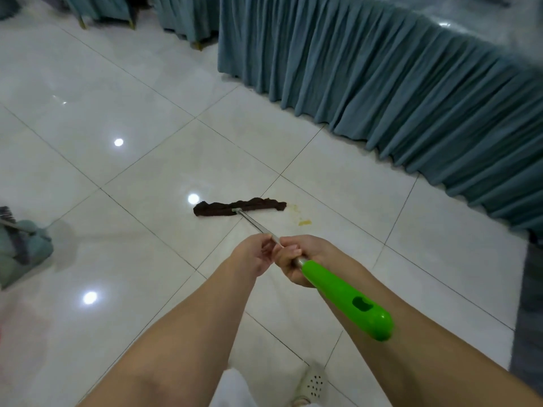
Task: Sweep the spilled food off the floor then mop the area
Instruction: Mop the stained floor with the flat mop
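Observation:
A mop with a dark brown flat head point(238, 207) lies on the white tiled floor point(117, 230) ahead of me. Its metal pole point(255, 223) runs back to a bright green handle end point(349, 301). My left hand point(255, 254) grips the metal pole, and my right hand point(299, 259) grips it just behind, where the green handle starts. A yellowish smear of spilled food point(304, 221) marks the tile just right of the mop head, with fainter specks above it.
A table with a long pleated teal skirt point(396, 92) runs along the right. Teal chairs with gold legs point(188, 27) stand at the back. A teal dustpan and brush point(20, 245) sit at the left edge. My white perforated shoe point(313, 384) is below.

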`<state>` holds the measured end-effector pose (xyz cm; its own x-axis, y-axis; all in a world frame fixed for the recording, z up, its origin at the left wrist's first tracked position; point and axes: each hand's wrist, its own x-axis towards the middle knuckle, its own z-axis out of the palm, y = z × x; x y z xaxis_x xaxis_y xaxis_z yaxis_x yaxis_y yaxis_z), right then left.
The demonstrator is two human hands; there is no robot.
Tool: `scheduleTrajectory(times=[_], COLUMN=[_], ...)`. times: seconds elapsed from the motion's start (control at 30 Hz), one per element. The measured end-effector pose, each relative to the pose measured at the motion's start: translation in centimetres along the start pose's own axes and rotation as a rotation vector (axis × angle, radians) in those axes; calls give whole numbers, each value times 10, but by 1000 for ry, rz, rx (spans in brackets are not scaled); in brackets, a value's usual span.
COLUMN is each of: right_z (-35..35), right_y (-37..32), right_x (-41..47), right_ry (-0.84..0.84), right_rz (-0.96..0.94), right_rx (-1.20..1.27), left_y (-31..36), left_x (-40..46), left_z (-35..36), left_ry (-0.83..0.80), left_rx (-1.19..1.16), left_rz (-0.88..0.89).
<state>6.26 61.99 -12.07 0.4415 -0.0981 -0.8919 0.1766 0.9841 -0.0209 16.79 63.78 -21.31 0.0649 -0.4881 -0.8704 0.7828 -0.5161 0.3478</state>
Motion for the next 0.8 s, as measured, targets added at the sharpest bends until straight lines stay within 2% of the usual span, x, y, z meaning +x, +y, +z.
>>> scheduleTrajectory(times=[0.27, 0.43, 0.8], right_z=[80, 84, 75], right_y=[82, 119, 199], right_x=[46, 52, 46], right_ry=[86, 132, 94], right_rz=[-42, -80, -29], right_rx=[-11, 31, -36], left_y=[50, 42, 3], left_x=[-7, -23, -76], left_z=[-97, -128, -188], left_ry=[-14, -31, 22], left_rx=[193, 199, 251], left_rz=[-93, -106, -65])
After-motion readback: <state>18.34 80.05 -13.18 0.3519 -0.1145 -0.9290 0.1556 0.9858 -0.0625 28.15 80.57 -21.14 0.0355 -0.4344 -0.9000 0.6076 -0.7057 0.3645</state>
